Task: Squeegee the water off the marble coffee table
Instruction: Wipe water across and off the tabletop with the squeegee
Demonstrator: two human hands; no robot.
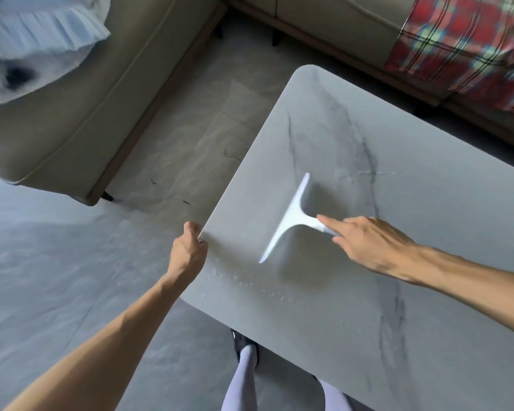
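Observation:
A white squeegee [291, 218] rests with its blade on the grey-veined marble coffee table [428, 179], near the table's left edge. My right hand [368, 241] grips its handle, index finger stretched along it. My left hand [189, 250] is closed on the table's left edge close to the near corner. Small water droplets [244, 281] lie on the marble between the blade and the near edge. A thin line of droplets [377, 174] runs further back on the top.
A beige sofa [80, 120] stands left of the table, another [324, 22] behind it with a red plaid blanket [469, 46]. A white and pale-blue fluffy thing [33, 43] lies on the left sofa. Grey floor [42, 262] surrounds the table; my legs [244, 378] stand at its near edge.

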